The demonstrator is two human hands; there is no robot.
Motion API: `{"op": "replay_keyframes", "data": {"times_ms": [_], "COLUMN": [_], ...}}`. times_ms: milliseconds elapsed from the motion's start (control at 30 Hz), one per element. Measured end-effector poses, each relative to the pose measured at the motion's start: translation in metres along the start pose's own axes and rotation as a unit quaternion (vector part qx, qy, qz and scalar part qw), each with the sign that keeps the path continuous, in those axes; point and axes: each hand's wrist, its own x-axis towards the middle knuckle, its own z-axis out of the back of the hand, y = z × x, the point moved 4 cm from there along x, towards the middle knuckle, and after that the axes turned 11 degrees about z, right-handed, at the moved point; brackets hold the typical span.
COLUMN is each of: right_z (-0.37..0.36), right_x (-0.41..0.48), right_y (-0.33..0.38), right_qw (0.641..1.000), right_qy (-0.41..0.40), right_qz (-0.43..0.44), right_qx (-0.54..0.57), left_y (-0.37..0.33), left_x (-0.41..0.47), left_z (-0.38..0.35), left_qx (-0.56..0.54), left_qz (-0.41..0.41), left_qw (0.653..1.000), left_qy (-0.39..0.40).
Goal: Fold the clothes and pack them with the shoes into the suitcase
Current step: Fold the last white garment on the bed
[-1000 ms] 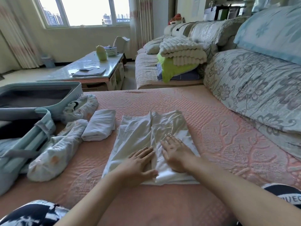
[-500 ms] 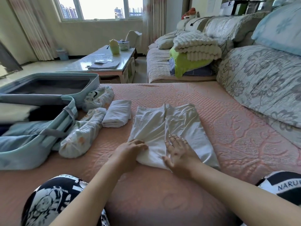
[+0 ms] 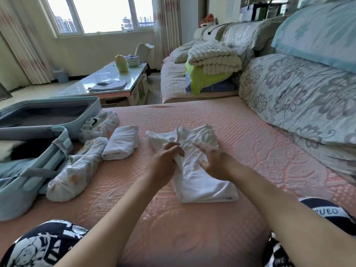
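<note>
At far left a pale blue hard-shell suitcase (image 3: 92, 106) lies open on a pink quilted bed cover (image 3: 269, 151), with dark and blue clothing in its near half. Just beside it sit two shoes in thin white printed bags, one nearer (image 3: 75, 170) and one farther back (image 3: 102, 123). To their right lies a small, neatly folded white cloth (image 3: 121, 144). At centre the left hand (image 3: 165, 157) has a closed grip, its fingers curled round a bunched fold of a partly folded white garment (image 3: 200, 180). The garment's near end lies flat and thick on the bed. The right hand (image 3: 213, 160) is over the garment's right half, fingers straight and spread, gripping nothing. Motion blur hides whether it touches. Grey floral cushions (image 3: 298, 93) line the right side.
</note>
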Motion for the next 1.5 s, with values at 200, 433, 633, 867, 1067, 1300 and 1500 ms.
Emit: {"op": "replay_keyframes", "data": {"times_ms": [200,433,633,867,1067,1300,1500], "right_z": [0.043,0.018,0.002,0.015,0.031,0.019,0.017], "right_x": [-0.008,-0.019,-0.010,-0.014,0.023,0.087,0.123], "right_y": [-0.053,-0.068,-0.044,-0.045,-0.050,-0.097,-0.118], "right_qw": [0.985,0.976,0.984,0.982,0.977,0.974,0.981], "right_qy": [-0.103,0.027,0.061,0.097,0.020,-0.017,-0.066], "right_qz": [-0.070,-0.183,-0.164,-0.162,-0.184,-0.199,-0.138], "right_qx": [0.122,0.115,-0.041,-0.031,-0.106,-0.107,-0.119], "left_y": [-0.075,-0.031,-0.003,-0.009,-0.013,0.017,0.027], "left_x": [0.006,0.001,-0.025,-0.028,0.026,0.080,0.091], "left_z": [-0.054,-0.065,-0.074,-0.070,-0.047,-0.065,-0.093], "left_qx": [-0.153,-0.220,0.091,0.176,0.114,0.061,0.060], "left_qz": [-0.109,0.079,0.061,-0.014,-0.072,-0.014,-0.012], "left_qw": [0.966,0.971,0.963,0.935,0.968,0.994,0.988], "left_qy": [0.175,0.053,0.244,0.307,0.213,0.085,0.139]}}
